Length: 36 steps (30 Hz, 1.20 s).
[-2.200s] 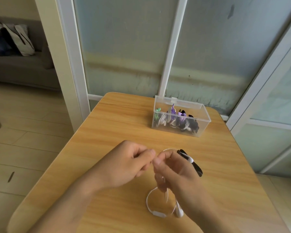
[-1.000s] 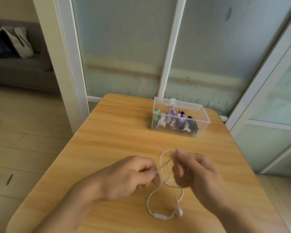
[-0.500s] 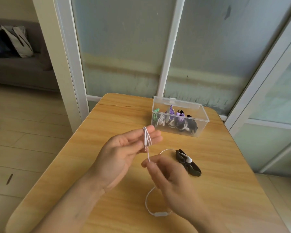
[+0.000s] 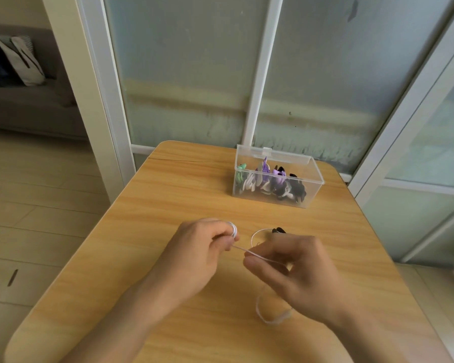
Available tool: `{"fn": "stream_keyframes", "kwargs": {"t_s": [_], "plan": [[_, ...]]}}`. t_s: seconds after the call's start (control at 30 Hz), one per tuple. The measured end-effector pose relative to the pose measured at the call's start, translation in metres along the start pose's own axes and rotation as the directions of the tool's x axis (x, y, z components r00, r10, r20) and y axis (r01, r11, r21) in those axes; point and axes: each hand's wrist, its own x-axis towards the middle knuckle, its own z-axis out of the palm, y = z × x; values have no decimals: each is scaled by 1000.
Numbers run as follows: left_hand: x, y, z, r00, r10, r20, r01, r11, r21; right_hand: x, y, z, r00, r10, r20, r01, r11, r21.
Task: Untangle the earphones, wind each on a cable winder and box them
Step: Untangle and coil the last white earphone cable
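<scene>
A white earphone cable point(image 4: 262, 258) runs taut between my two hands above the wooden table point(image 4: 168, 205). My left hand point(image 4: 202, 247) is curled, with several turns of the cable wound round its fingertips. My right hand point(image 4: 294, 268) pinches the cable a short way to the right. The rest of the cable hangs in a loose loop below my right hand. A black cable winder point(image 4: 278, 230) lies on the table just beyond my right hand, mostly hidden by it.
A clear plastic box point(image 4: 274, 179) with its lid open stands at the table's far right and holds several wound earphones in green, white, purple and black. Glass door panels close off the back. Floor tiles drop away to the left.
My left hand has turned palm down and lowered toward the table, still holding the wound cable. My right hand has moved right and now covers most of the black winder.
</scene>
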Motion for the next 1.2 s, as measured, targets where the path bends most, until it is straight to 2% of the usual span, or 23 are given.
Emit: {"fn": "stream_keyframes", "kwargs": {"t_s": [0.13, 0.2, 0.3, 0.37, 0.43, 0.53, 0.63, 0.7, 0.77, 0.83, 0.93, 1.03, 1.13, 1.2], "plan": [[0, 6, 1, 967, -190, -167, 139, 951, -277, -2, -3, -1, 992, -115, 55, 120, 988, -101], [1, 8, 3, 942, -292, -163, 197, 879, -433, -3, -4, 4, 983, -142, 114, 155, 981, -114], [-1, 7, 9, 929, -354, -111, 263, 839, -476, -4, -7, 11, 973, -176, 149, 193, 975, -107], [-2, 5, 11, 945, -327, 16, 304, 860, -410, -3, -9, 10, 978, -184, 94, 192, 978, -82], [-1, 5, 8, 948, -239, 211, 303, 879, -367, -1, -8, 3, 989, -144, -16, 143, 988, -54], [0, 14, -3, 898, -108, 427, 314, 836, -450, 2, -1, -11, 984, -16, -179, 22, 999, 32], [1, 15, -7, 835, -17, 550, 358, 777, -519, 1, -1, -19, 968, 98, -231, -46, 974, 224], [0, 14, -9, 799, 40, 600, 371, 753, -544, 1, -2, -19, 967, 121, -223, -63, 965, 254], [-2, 11, -8, 773, 73, 630, 420, 685, -596, 2, -2, -15, 971, 145, -191, -97, 966, 240], [-2, 11, -7, 778, 74, 624, 480, 570, -666, 4, 0, -12, 968, 172, -182, -134, 970, 203], [-1, 10, -5, 826, 38, 562, 492, 436, -753, 5, 3, -6, 963, 195, -184, -169, 975, 147], [0, 12, -3, 884, -24, 467, 431, 431, -793, 2, 2, 5, 979, 170, -113, -163, 984, 70], [-1, 14, -2, 924, -94, 372, 382, 300, -874, 0, -2, 18, 985, 150, -87, -148, 988, 32], [0, 17, -2, 937, -153, 313, 343, 246, -906, -2, -6, 25, 988, 151, -17, -151, 988, 10]]}}
